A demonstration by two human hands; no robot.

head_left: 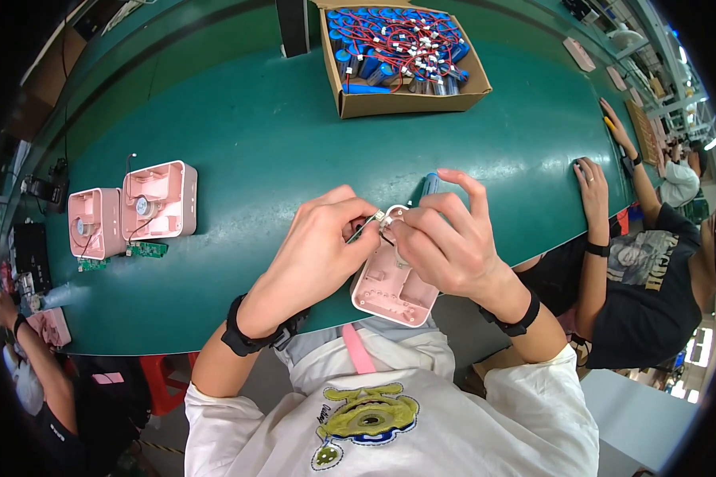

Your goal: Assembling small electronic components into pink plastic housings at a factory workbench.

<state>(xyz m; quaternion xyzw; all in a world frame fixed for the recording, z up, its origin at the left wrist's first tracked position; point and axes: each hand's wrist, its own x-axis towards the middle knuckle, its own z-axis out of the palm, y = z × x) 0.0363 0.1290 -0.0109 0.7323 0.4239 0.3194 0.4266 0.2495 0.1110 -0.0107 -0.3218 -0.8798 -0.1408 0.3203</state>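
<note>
Above a pink plastic housing [386, 290] at the table's front edge, my two hands meet fingertip to fingertip. My left hand [318, 246] is closed on a small green circuit board [360, 232], seen nearly edge-on, with a white socket at its top. In a pinch, my right hand [453, 238] has a small white plug [387, 223] against that socket; whether it is seated I cannot tell. A dark wire runs below the plug. Just beyond my right fingers a blue cylindrical battery [430, 184] shows, partly hidden by them.
An open cardboard box [410, 103] of blue batteries with red wires stands at the far side of the green table [254, 143]. Two pink housings [184, 199] with motors and circuit boards sit on the left. A co-worker's hand [593, 191] rests at the right edge.
</note>
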